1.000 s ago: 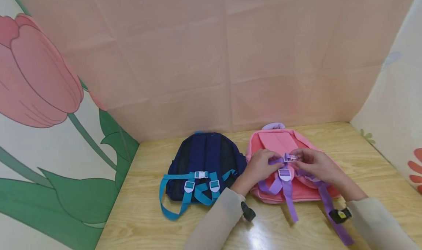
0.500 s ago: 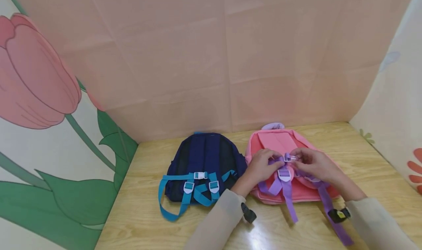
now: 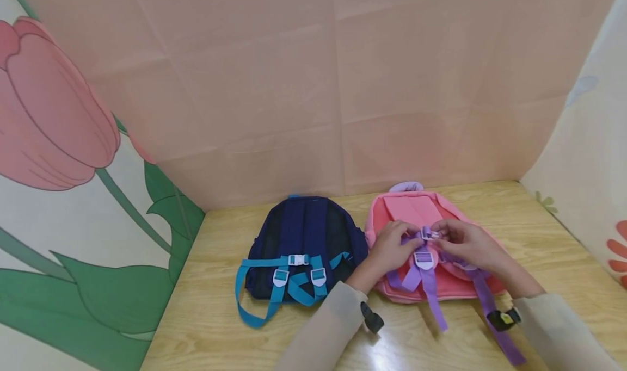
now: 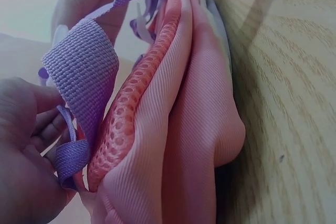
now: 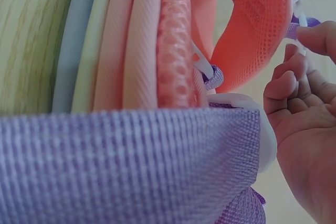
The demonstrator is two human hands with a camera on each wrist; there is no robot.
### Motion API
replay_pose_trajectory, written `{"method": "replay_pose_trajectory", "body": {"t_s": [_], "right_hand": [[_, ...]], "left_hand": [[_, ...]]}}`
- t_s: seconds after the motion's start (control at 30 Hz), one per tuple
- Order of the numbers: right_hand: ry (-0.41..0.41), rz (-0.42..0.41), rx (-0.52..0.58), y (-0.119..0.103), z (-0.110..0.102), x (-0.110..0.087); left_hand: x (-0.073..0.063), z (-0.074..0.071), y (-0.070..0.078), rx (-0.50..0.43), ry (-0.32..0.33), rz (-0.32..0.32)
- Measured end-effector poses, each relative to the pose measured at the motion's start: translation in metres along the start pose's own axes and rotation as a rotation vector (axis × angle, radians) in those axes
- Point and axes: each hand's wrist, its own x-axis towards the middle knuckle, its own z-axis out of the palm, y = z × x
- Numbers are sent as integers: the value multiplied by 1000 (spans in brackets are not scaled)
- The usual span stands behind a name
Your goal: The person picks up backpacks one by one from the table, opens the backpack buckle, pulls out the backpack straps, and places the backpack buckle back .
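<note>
A pink backpack with purple straps lies back panel up on the table. Over its middle, both hands hold a small side-release buckle on the purple chest strap. My left hand pinches its left side where the webbing enters. From the right, my right hand pinches the pale pronged end between thumb and fingers. Whether the two halves are locked together is too small to tell. In the left wrist view, purple webbing partly covers the fingers. The right wrist view shows my right hand with curled fingers beside a padded shoulder strap.
A navy backpack with blue straps and a fastened white buckle lies just left of the pink one. Loose purple strap ends trail over the wooden table. A pinkish-beige sheet hangs behind.
Both hands keep their hold on the buckle. My left forearm has shifted slightly right, and the middle loose purple strap end has swung a little right. Less of the pale prongs shows.
</note>
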Motion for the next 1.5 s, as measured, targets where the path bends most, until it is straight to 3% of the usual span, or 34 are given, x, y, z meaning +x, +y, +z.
{"method": "replay_pose_trajectory", "body": {"t_s": [0.33, 0.73, 0.9, 1.0, 1.27, 1.5], "right_hand": [[3, 11, -48, -2, -2, 0], [-40, 68, -27, -6, -5, 1], [-60, 56, -29, -6, -6, 3], [-52, 6, -52, -6, -6, 4], [85, -269, -289, -17, -9, 7], [108, -371, -345, -24, -6, 13]], "left_hand": [[1, 0, 2, -9, -5, -24], [3, -1, -3, -57, 40, 65], [5, -1, -4, -95, 69, 105], [5, -1, -5, -102, 79, 116], [3, 1, -7, -47, 62, 111], [1, 0, -5, -37, 60, 100]]}}
